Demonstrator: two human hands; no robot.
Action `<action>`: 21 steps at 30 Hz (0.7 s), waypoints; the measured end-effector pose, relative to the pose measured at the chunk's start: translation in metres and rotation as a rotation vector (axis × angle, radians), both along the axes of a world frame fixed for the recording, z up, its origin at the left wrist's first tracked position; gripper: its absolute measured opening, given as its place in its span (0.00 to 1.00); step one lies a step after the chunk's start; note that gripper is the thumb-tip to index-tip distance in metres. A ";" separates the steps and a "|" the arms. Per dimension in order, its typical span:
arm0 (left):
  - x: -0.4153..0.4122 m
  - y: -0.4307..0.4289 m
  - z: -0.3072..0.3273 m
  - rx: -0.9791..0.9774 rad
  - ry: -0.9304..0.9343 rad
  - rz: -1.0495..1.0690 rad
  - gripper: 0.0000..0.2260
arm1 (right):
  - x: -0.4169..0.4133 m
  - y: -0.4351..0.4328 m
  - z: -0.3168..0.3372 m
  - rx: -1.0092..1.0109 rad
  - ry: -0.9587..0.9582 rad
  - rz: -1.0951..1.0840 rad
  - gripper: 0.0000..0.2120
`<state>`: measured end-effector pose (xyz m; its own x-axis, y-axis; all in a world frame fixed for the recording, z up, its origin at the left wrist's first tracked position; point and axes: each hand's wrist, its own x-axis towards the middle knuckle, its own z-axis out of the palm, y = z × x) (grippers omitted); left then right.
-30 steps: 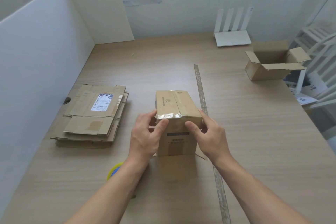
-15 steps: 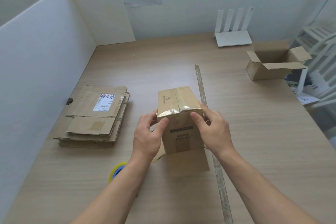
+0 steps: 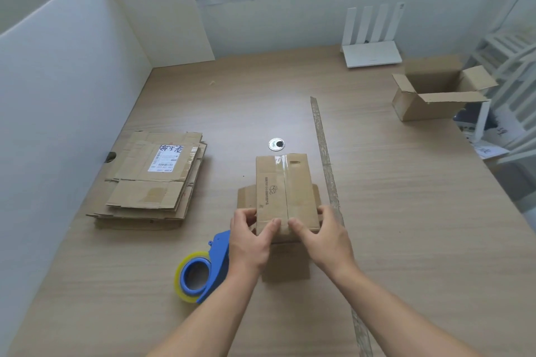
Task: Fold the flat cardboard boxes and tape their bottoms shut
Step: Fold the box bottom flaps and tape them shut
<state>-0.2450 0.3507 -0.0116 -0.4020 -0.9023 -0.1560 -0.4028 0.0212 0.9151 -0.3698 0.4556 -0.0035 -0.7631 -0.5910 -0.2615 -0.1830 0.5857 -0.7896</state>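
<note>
Both hands are on the box [image 3: 285, 194] at the centre of the frame, and the picture has shifted from a second ago. Back then the near side wall faced us, with the thumbs smoothing the tape end down over the edge. Now we look almost straight down on the taped bottom, and the thumbs sit on top at the near edge. The left hand [image 3: 249, 240] grips the near-left corner, fingers curled round the side. The right hand [image 3: 324, 238] grips the near-right corner the same way.

The clear tape [image 3: 285, 182] runs the full length of the centre seam, away from us. The open top flaps splay out on the desk [image 3: 406, 211] beneath the box, showing on either side.

A round metal grommet [image 3: 277, 144], hidden behind the box a moment ago, now shows just beyond it. The blue tape dispenser [image 3: 203, 266], barely peeking out before, lies in plain view at lower left, just beside the left wrist.

What does it mean? To my eye this bottom is sealed, and the pressing-down looks like the finishing touch. This box looks ready to join the open box [image 3: 438, 93] standing at upper right. The stack of flat cardboard [image 3: 150, 180] at left of centre waits untouched, so plenty of folding remains.
</note>
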 end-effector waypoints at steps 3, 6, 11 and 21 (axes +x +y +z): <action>0.005 -0.001 -0.004 -0.018 0.016 -0.014 0.11 | 0.000 0.004 -0.005 -0.038 0.004 0.022 0.27; 0.014 -0.005 -0.005 0.015 0.052 -0.016 0.04 | -0.004 0.007 -0.010 -0.027 -0.005 0.055 0.23; 0.025 -0.004 -0.018 0.117 0.060 0.009 0.08 | -0.006 0.015 -0.021 -0.033 -0.086 0.084 0.20; 0.033 -0.011 -0.023 0.359 0.191 -0.048 0.13 | -0.015 0.021 -0.023 -0.039 -0.127 0.120 0.29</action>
<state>-0.2117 0.3396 -0.0348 -0.4948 -0.7834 -0.3760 -0.2315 -0.2983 0.9260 -0.3849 0.4771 -0.0260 -0.6488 -0.6874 -0.3263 -0.1475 0.5343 -0.8323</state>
